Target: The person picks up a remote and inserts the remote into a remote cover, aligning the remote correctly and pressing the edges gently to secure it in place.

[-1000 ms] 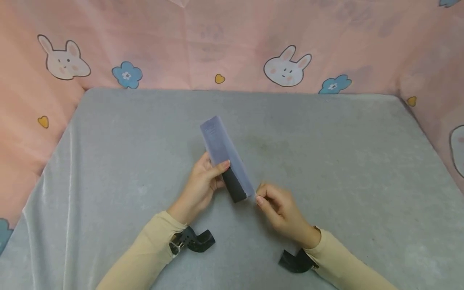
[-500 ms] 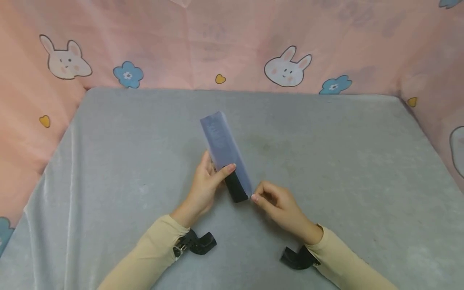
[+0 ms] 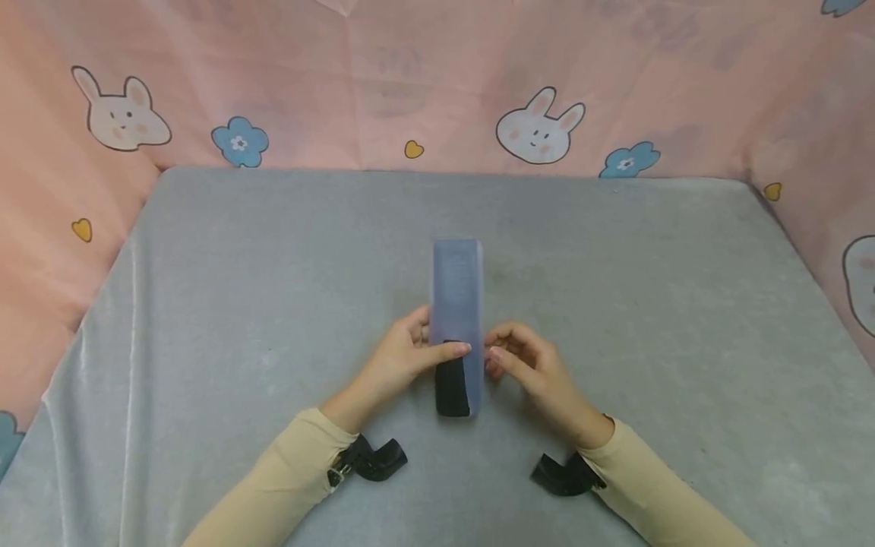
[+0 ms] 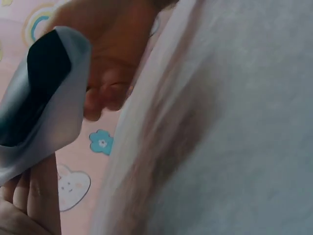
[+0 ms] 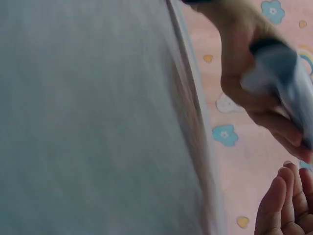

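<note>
My left hand (image 3: pixel 399 365) holds a long, narrow, translucent bluish plastic sleeve or case (image 3: pixel 456 289) above the grey cloth. The thumb lies across its front; the other fingers are mostly hidden behind it. A black piece (image 3: pixel 451 387) shows at its near end; I cannot tell what it is. In the left wrist view the frosted plastic (image 4: pixel 68 122) curves around the black part. My right hand (image 3: pixel 536 368) is beside the case's right edge, fingers loosely bent and holding nothing. The right wrist view shows these fingertips (image 5: pixel 276 196) apart from the case.
A grey plush cloth (image 3: pixel 649 304) covers the table. Pink fabric (image 3: pixel 444 68) printed with rabbits, flowers and hearts hangs along the back and sides. Each wrist wears a black camera mount, one at the left (image 3: pixel 372 458) and one at the right (image 3: pixel 567 475).
The case has turned from a leftward tilt to nearly straight and come nearer. My right fingers have let go of its lower right corner and moved up along its right edge.
</note>
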Demonstrator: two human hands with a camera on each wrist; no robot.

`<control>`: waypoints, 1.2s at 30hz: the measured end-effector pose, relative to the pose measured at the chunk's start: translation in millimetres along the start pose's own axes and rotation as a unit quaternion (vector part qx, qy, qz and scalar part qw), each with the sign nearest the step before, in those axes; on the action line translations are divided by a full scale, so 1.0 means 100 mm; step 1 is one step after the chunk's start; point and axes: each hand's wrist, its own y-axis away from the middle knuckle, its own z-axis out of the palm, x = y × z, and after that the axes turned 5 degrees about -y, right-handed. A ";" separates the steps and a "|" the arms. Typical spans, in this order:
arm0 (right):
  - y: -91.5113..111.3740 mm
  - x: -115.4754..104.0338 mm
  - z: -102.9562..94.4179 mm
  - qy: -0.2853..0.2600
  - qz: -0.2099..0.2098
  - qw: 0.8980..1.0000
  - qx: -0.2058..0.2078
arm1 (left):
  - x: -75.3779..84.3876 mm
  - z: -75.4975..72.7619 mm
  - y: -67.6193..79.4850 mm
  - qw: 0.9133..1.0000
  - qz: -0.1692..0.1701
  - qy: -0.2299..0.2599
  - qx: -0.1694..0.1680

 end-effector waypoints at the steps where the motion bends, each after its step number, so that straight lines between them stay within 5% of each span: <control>1: -0.02 -0.01 -0.01 0.001 -0.002 1.000 0.011 | 0.00 0.02 0.00 1.000 0.000 -0.019 -0.010; 6: -0.13 -0.10 -0.06 0.018 0.028 0.999 0.029 | -0.02 0.08 0.03 0.997 0.001 -0.074 -0.034; 15: -0.39 -0.18 -0.02 -0.006 0.093 0.995 0.033 | -0.06 0.09 0.02 0.996 0.011 -0.078 -0.032; 22: -0.55 -0.14 0.09 -0.087 0.117 0.989 0.024 | -0.06 0.06 0.02 0.996 0.007 -0.085 -0.005; 32: -0.78 -0.18 0.11 -0.197 0.100 0.973 0.071 | -0.07 0.03 -0.01 0.998 0.003 0.050 -0.049; 36: -0.83 -0.19 0.08 -0.248 0.081 0.963 0.069 | -0.13 0.00 -0.01 0.995 0.010 0.056 -0.082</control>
